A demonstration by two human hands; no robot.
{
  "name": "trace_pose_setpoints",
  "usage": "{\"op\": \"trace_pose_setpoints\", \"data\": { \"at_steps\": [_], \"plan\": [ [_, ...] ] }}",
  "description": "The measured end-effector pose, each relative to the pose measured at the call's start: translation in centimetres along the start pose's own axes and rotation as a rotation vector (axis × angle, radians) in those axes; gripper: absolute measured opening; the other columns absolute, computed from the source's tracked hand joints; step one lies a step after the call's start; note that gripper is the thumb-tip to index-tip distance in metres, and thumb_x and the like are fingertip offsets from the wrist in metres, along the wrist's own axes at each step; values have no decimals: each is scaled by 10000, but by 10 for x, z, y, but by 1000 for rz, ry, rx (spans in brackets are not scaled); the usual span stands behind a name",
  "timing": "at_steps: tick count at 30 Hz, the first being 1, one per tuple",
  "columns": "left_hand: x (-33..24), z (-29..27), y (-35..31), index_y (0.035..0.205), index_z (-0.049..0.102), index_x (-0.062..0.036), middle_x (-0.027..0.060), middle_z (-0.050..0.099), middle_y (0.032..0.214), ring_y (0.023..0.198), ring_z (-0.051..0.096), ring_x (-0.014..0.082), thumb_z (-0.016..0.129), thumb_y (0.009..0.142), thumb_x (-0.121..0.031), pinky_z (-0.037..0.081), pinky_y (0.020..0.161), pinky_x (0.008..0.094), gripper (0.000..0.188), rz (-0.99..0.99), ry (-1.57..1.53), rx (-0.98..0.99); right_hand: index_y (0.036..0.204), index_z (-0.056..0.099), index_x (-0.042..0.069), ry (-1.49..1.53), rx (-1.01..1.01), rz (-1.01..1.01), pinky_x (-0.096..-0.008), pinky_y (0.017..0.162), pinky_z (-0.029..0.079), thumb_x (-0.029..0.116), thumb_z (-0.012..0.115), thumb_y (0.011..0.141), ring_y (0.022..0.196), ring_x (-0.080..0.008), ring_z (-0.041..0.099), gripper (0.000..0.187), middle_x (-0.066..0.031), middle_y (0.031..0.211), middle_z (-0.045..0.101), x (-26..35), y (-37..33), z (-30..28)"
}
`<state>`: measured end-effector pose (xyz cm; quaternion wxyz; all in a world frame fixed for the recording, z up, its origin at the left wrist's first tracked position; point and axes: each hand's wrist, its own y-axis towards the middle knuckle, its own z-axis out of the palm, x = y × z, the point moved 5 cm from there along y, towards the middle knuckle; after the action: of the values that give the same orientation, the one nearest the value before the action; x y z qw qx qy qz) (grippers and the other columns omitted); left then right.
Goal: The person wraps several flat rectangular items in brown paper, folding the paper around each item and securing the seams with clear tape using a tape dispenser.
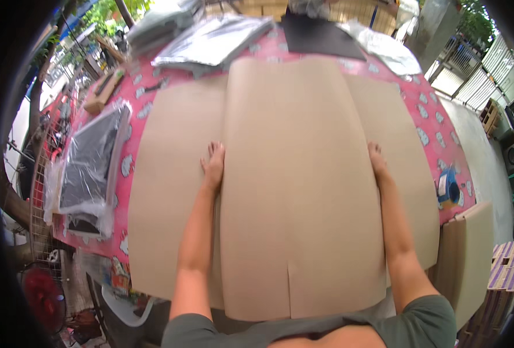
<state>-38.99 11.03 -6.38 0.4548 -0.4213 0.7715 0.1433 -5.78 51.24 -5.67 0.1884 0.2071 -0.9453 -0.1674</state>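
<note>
In front of me a brown cardboard sheet [297, 174] bows upward between my hands, its long sides curving down. A short slit runs in from its near edge. Beneath it lies a wider flat cardboard sheet [170, 174], showing at both sides. My left hand [213, 165] holds the bowed sheet's left side, thumb and some fingertips showing. Against its right side is my right hand [377, 159], partly hidden by the cardboard. The hands are roughly level with each other, about midway along the sheet.
Under the cardboard is a pink patterned tablecloth [422, 95]. Plastic-wrapped dark panels [92, 162] lie left, wrapped silvery packages [213, 40] and a black sheet [321, 37] at the back. A blue tape dispenser-like object [448, 188] and upright boards [468, 255] stand right.
</note>
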Motion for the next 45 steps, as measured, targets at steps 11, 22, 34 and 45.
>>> {"op": "trace_pose_setpoints", "data": {
  "at_steps": [11, 22, 34, 45],
  "plan": [
    [-51, 46, -113, 1413, -47, -12, 260, 42, 1463, 1368, 65, 341, 376, 948, -285, 107, 1106, 365, 686, -3, -571, -341, 1127, 554, 38, 437, 874, 100, -365, 787, 467, 297, 431, 896, 877, -217, 586, 368, -127, 991, 607, 123, 58, -21],
    [-116, 89, -142, 1332, 372, -58, 274, 105, 1446, 1356, -3, 420, 334, 912, -296, 6, 1024, 643, 484, 98, 861, -117, 1357, 207, -86, 121, 510, -895, -447, 1103, 116, 617, 612, 686, 1347, -385, 139, 1053, -276, 1422, 192, 188, -87, -28],
    [-143, 98, -97, 1391, 288, -123, 134, 153, 1480, 1377, 77, 307, 320, 909, -478, 16, 1013, 672, 600, 467, 793, 24, 579, 508, -39, 14, 1072, -1191, -447, 576, 440, 90, 491, 753, 532, -360, 516, 217, -206, 527, 466, 238, -63, -129],
    [-151, 112, -92, 1366, 316, -136, 93, 264, 1431, 1333, 197, 300, 276, 929, -382, 78, 1014, 681, 502, 249, 989, 275, 559, 443, -62, 712, 1344, -1052, -376, 463, 356, 85, 496, 704, 437, -256, 379, 213, -176, 499, 415, 218, -99, -64]
  ]
}}
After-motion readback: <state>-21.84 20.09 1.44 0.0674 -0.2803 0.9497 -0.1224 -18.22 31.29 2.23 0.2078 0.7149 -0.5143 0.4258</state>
